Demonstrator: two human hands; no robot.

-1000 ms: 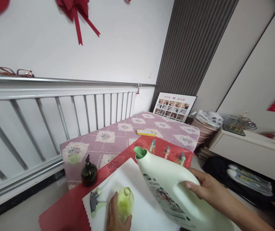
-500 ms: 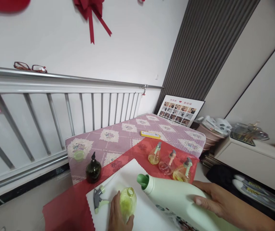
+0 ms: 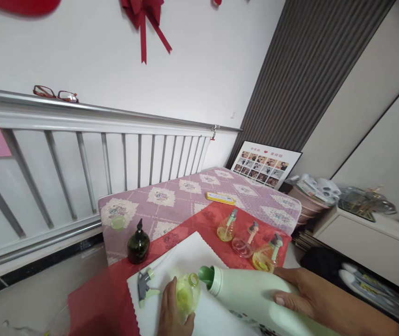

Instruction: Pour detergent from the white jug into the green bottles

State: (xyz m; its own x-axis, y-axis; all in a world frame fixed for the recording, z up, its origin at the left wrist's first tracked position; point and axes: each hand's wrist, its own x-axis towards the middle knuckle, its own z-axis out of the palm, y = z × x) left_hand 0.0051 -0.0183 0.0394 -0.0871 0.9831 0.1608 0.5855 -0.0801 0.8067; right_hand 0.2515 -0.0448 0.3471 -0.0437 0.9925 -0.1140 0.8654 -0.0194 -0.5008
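Observation:
My left hand [image 3: 175, 309] is wrapped round a clear yellow-tinted spray bottle [image 3: 187, 295] with its top off, standing on a white scalloped mat [image 3: 199, 252]. In my right hand [image 3: 299, 296] is a large pale green jug-like bottle [image 3: 248, 289], tipped on its side. Its green spout [image 3: 205, 274] points left, just beside the small bottle's open neck; I cannot make out any liquid flowing. A grey and green spray trigger head [image 3: 145, 285] lies on the mat, left of my left hand.
Three spray bottles with heads on, one of them pinkish [image 3: 244, 243], stand on the red cloth [image 3: 206, 214]. A dark green pump bottle [image 3: 138, 246] stands at the left. A yellow box [image 3: 220, 198] and a pale green lid [image 3: 117, 223] lie on the flowered tablecloth [image 3: 161, 196].
The camera view has shifted slightly, so the scene sits a little further right. The big bottle's spout has come down a little, to beside the small bottle's neck. Both hands keep their holds.

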